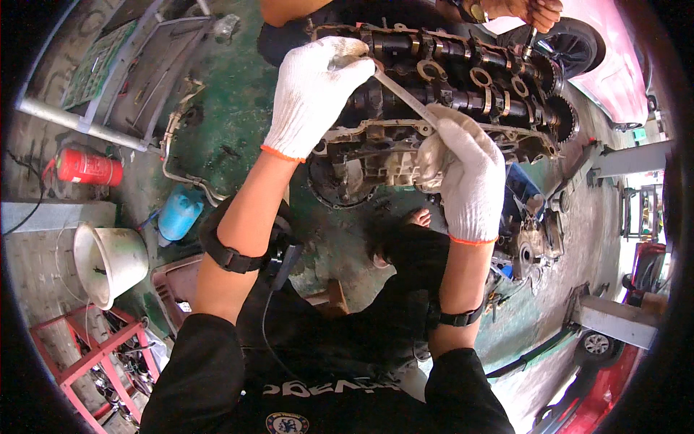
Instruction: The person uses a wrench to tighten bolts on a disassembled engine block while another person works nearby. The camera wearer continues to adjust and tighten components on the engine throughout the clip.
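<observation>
My left hand [322, 94], in a white knitted glove with an orange cuff, is closed at the upper middle on one end of a long, thin, flat metal strip [399, 90]. My right hand [466, 170], gloved alike, is closed around the strip's lower right end. Both hands are over a dark engine cylinder head [390, 145] with exposed camshafts, round bearing caps and toothed sprockets [560, 116] at its right. At the top right another person's bare hand [538, 16] grips a metal tool on the engine's far side.
A fire extinguisher [90, 168], blue container [181, 213], white bucket [108, 264] and red metal rack [69, 325] stand left. More engine parts [531, 242] lie right of me, beside grey lift arms [625, 163]. A pink car [607, 87] and a red car [607, 390] are at the right.
</observation>
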Tool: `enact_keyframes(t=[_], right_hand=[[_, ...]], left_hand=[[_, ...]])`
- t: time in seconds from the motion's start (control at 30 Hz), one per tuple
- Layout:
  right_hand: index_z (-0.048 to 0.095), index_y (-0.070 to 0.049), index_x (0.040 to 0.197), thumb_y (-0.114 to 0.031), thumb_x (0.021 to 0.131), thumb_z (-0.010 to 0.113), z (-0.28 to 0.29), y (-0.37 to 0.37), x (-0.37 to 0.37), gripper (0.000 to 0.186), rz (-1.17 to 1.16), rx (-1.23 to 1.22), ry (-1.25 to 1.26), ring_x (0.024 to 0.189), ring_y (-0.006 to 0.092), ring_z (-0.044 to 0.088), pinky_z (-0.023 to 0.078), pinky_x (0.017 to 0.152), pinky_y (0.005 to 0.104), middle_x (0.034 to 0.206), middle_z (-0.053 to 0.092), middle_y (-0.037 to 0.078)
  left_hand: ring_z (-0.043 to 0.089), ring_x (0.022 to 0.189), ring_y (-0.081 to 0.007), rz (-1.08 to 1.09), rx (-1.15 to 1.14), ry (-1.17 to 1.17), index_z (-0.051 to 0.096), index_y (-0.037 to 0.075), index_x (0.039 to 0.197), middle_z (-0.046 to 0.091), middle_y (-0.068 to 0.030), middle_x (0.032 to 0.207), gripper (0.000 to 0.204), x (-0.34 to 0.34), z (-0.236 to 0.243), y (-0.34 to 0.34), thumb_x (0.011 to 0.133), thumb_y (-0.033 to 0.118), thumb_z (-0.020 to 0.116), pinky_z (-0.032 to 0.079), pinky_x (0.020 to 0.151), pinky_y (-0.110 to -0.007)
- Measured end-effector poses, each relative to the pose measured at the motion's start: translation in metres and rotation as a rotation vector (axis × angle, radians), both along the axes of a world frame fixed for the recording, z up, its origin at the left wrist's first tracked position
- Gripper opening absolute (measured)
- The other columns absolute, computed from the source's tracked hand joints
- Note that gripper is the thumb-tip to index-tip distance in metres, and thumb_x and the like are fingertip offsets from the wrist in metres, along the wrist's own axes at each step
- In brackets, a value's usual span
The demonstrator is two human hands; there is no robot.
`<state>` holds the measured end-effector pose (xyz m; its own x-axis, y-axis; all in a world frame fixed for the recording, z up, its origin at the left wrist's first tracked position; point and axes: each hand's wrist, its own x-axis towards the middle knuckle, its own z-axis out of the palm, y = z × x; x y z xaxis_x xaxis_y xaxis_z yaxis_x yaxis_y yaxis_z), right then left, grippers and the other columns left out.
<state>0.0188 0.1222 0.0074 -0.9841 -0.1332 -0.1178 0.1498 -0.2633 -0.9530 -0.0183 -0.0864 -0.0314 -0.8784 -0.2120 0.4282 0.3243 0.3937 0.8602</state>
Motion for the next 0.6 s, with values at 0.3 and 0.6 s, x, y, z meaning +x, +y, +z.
enact_keyframes(t=[0.3,0.6], right_hand=[[0.064,0.01,0.115,-0.012,0.099,0.056,-0.008,0.015,-0.015,0.028,-0.16,-0.094,0.065,0.054,0.0134,0.058,0.046,0.052,0.0241,0.075,0.069,0.011],[0.067,0.008,0.107,-0.013,0.094,0.058,0.005,0.027,-0.008,0.027,0.135,0.18,-0.102,0.052,0.0144,0.06,0.049,0.051,0.024,0.072,0.07,0.014]], left_hand=[[0.074,0.088,-0.0228,0.031,0.023,-0.048,0.074,-0.002,0.107,0.076,-0.0166,0.098,0.034,-0.003,-0.003,0.005,0.085,0.024,0.074,0.056,0.081,-0.031],[0.072,0.085,-0.0199,-0.007,0.021,-0.1,0.074,-0.002,0.104,0.076,-0.0136,0.095,0.032,0.0,0.005,0.005,0.084,0.023,0.073,0.055,0.08,-0.03]])
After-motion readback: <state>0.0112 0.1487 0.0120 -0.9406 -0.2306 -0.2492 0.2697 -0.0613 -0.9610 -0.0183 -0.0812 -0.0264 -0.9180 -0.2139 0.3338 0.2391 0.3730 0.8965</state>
